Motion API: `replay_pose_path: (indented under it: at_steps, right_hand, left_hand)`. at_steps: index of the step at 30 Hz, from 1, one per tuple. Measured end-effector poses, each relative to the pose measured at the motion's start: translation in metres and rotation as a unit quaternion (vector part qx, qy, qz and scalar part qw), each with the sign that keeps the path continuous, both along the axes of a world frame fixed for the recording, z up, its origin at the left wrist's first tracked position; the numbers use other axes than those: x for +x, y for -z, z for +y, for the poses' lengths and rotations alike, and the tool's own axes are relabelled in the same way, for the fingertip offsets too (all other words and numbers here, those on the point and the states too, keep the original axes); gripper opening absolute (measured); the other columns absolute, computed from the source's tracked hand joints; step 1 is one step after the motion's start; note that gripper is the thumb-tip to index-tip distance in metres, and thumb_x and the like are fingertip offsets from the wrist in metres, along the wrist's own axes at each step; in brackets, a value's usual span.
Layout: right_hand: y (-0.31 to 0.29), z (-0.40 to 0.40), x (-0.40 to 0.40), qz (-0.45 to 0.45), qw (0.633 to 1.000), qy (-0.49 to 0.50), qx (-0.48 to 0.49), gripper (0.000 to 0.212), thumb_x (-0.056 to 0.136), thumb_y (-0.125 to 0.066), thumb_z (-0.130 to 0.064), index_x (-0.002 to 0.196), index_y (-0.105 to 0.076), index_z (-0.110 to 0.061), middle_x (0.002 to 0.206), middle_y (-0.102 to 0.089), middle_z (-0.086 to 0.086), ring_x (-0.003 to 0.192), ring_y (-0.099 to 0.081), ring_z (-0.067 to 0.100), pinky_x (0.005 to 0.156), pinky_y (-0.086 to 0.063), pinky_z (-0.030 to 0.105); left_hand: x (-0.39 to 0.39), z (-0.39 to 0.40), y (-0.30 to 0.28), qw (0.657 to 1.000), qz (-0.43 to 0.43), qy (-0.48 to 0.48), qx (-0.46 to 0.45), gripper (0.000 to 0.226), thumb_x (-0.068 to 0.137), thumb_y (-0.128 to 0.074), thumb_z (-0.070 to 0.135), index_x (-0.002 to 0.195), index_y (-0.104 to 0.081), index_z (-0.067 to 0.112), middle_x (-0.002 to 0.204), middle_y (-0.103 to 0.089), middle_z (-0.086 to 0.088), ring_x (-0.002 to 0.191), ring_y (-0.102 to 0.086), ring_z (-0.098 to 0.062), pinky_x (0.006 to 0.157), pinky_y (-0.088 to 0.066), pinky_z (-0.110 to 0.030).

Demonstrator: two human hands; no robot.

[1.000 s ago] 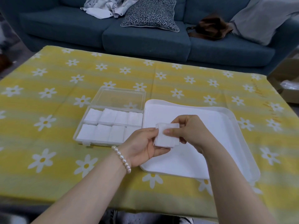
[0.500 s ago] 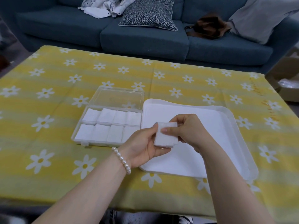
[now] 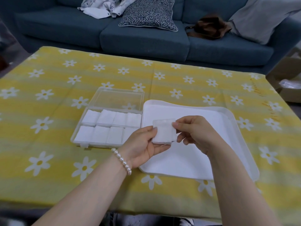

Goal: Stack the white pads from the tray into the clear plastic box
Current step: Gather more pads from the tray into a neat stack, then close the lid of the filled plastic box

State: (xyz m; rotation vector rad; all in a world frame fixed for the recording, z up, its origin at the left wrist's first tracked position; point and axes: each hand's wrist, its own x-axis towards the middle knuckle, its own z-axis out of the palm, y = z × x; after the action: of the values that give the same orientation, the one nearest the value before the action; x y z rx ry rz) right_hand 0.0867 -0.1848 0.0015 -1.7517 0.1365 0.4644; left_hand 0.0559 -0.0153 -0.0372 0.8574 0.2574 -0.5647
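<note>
A small stack of white pads (image 3: 163,132) is held above the left part of the white tray (image 3: 228,115). My left hand (image 3: 141,144) grips the stack from below and the left, thumb on its face. My right hand (image 3: 193,132) pinches its upper right corner. The clear plastic box (image 3: 81,139) lies open just left of the tray, its lid (image 3: 118,99) flat behind it. White pads (image 3: 104,126) fill both rows of the box; my left hand hides the near right compartment.
Tray and box lie on a yellow tablecloth with white daisies (image 3: 65,82). Behind the table stands a blue sofa (image 3: 143,38) with a patterned cushion, clothes and a brown bag. Cardboard boxes (image 3: 291,88) sit at the right edge.
The pad stack stays between both hands above the tray. My right hand's fingers have moved from the stack's side to its upper right corner, and my left thumb lies further across it.
</note>
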Motion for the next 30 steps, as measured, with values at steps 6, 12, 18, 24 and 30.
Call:
replay_pose_path:
  at_steps: [6, 12, 18, 24, 30]
  right_hand:
    - [0.0, 0.001, 0.001, 0.015, 1.0, 0.009, -0.003, 0.016, 0.093, -0.051, -0.009, 0.077, -0.053, -0.007, 0.055, -0.058, 0.007, 0.044, -0.059, 0.021, 0.037, -0.039, 0.022]
    - [0.0, -0.003, 0.002, -0.036, 0.996, 0.071, -0.032, 0.02, 0.088, -0.047, -0.006, 0.069, -0.051, -0.008, 0.057, -0.053, 0.008, 0.04, -0.054, 0.02, 0.037, -0.034, 0.021]
    - [-0.008, -0.008, 0.0, -0.079, 0.984, 0.044, 0.155, 0.034, 0.078, -0.057, -0.003, 0.048, -0.056, -0.019, 0.046, -0.044, -0.001, 0.039, -0.036, 0.014, 0.037, -0.029, 0.019]
    - [0.003, 0.006, -0.004, -0.056, 0.998, -0.002, 0.041, 0.016, 0.087, -0.062, -0.007, 0.071, -0.063, -0.005, 0.057, -0.062, 0.004, 0.04, -0.052, 0.014, 0.038, -0.034, 0.019]
    - [0.008, 0.012, -0.003, -0.07, 0.997, 0.028, -0.012, 0.014, 0.086, -0.063, -0.006, 0.073, -0.063, -0.003, 0.056, -0.062, 0.005, 0.038, -0.05, 0.013, 0.037, -0.034, 0.019]
  left_hand:
    - [-0.001, -0.002, 0.002, 1.0, 0.013, -0.02, 0.0, 0.027, 0.101, -0.035, 0.01, 0.113, -0.056, -0.001, 0.105, -0.069, -0.02, 0.09, -0.07, -0.03, 0.076, -0.059, -0.038]
    - [0.001, -0.002, 0.001, 0.999, 0.015, -0.038, 0.003, 0.026, 0.101, -0.035, 0.011, 0.115, -0.054, -0.001, 0.112, -0.066, -0.023, 0.097, -0.068, -0.035, 0.078, -0.058, -0.041]
    - [0.001, -0.003, 0.002, 0.999, 0.018, -0.042, 0.023, 0.025, 0.101, -0.037, 0.01, 0.116, -0.055, 0.001, 0.118, -0.063, -0.023, 0.104, -0.064, -0.035, 0.08, -0.055, -0.044]
    - [-0.001, -0.005, 0.0, 0.999, -0.04, 0.002, 0.035, 0.03, 0.099, -0.04, 0.01, 0.122, -0.058, 0.003, 0.117, -0.066, -0.016, 0.107, -0.064, -0.031, 0.088, -0.054, -0.038]
    - [0.0, -0.001, 0.001, 0.999, -0.036, -0.004, 0.008, 0.034, 0.101, -0.034, 0.013, 0.126, -0.054, 0.001, 0.119, -0.064, -0.019, 0.114, -0.059, -0.036, 0.089, -0.053, -0.038]
